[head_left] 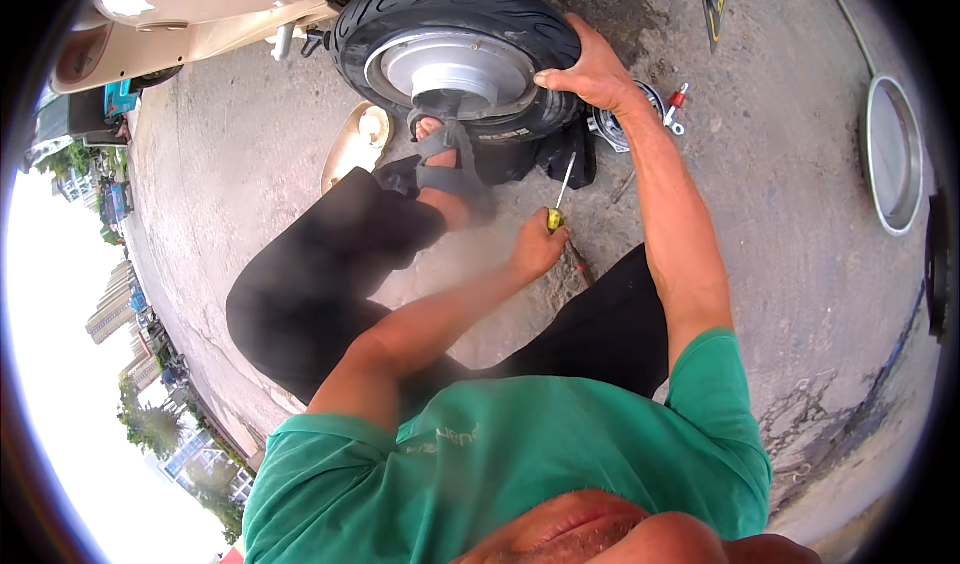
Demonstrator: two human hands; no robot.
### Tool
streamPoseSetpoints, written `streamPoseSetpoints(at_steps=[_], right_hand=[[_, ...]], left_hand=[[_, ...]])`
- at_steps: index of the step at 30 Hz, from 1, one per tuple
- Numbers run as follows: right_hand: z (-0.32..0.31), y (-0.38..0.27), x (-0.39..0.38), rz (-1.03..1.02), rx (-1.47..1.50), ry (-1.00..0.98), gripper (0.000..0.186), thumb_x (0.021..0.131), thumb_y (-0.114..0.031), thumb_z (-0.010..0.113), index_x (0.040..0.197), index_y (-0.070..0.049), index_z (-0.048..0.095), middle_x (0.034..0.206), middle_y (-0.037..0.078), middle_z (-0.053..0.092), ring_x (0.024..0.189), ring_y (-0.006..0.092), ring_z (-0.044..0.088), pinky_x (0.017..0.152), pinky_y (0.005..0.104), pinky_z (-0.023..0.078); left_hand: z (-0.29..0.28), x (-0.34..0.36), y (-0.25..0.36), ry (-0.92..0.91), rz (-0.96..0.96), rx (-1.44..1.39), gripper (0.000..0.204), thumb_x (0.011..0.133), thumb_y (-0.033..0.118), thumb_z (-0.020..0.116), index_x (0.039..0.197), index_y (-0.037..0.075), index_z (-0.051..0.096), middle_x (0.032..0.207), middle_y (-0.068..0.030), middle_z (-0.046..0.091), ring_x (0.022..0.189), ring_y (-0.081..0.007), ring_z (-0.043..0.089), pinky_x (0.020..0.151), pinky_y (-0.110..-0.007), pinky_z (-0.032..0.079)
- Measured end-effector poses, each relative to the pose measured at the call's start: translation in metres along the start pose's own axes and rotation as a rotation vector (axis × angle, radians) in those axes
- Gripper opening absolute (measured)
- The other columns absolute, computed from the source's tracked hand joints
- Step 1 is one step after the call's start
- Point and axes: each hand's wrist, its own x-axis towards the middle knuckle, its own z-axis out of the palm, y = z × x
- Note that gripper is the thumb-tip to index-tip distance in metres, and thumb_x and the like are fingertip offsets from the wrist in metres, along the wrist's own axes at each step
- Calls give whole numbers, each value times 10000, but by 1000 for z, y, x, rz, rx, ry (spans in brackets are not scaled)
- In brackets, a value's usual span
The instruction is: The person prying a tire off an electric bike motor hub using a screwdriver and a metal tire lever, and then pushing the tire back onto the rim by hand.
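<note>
A scooter wheel [455, 59] with a black tyre and a silver hub lies tilted in front of me, beside the scooter's body. My right hand [598, 72] grips the tyre's right edge, thumb on the near side and fingers hidden behind the rubber. Closer to me, my left hand [538, 249] is closed round the yellow handle of a screwdriver [565, 186]. The metal shaft points up toward the tyre and stands apart from it. My sandalled foot [440, 154] rests against the wheel's lower side. By my left hand is a red-handled tool [578, 262], partly hidden.
A cream scooter body [220, 19] fills the upper left. Right of the wheel, partly behind my forearm, lies a round metal part [612, 132] with a red-tipped piece [678, 104]. A cream cover [350, 149] lies left of my foot. A round metal pan [893, 154] is far right.
</note>
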Motion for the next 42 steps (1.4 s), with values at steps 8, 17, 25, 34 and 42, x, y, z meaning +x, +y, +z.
streamPoseSetpoints(at_steps=[8, 17, 25, 34, 42], right_hand=[[-4, 6, -1, -30, -7, 1, 982, 661, -294, 904, 1486, 9, 466, 1391, 238, 597, 1299, 383, 564, 1139, 406, 411], [5, 40, 2, -33, -76, 117, 902, 640, -229, 881, 1409, 71, 517, 1277, 166, 667, 1174, 242, 628, 1070, 355, 452], [6, 19, -1, 29, 45, 67, 1069, 580, -339, 917, 1454, 79, 465, 1363, 238, 624, 1280, 316, 595, 1120, 386, 429], [6, 17, -3, 6, 27, 104, 1012, 609, -327, 920, 1430, 75, 486, 1332, 230, 637, 1252, 315, 605, 1101, 394, 441], [3, 20, 0, -15, 157, 24, 877, 634, -254, 912, 1366, 52, 537, 1257, 174, 671, 1175, 250, 625, 1055, 367, 465]], left_hand=[[35, 41, 48, -25, 556, 532, 410, 897, 339, 676, 1160, 26, 639, 1211, -213, 647, 1010, -425, 680, 880, -501, 529], [80, 95, 89, -102, 489, 563, 266, 876, 181, 600, 1038, -13, 680, 1063, -254, 706, 936, -428, 726, 833, -521, 576], [-55, 10, 155, -90, 385, 415, 255, 939, 217, 636, 1076, 7, 679, 1040, -234, 714, 1019, -416, 687, 883, -495, 538], [-119, -23, 172, 114, 519, 90, 171, 886, 175, 749, 997, 45, 746, 942, -124, 659, 859, -304, 676, 790, -424, 536], [-48, 54, 56, 175, 692, 145, 157, 889, 99, 713, 1044, 83, 731, 1141, -114, 631, 1060, -310, 615, 910, -414, 508]])
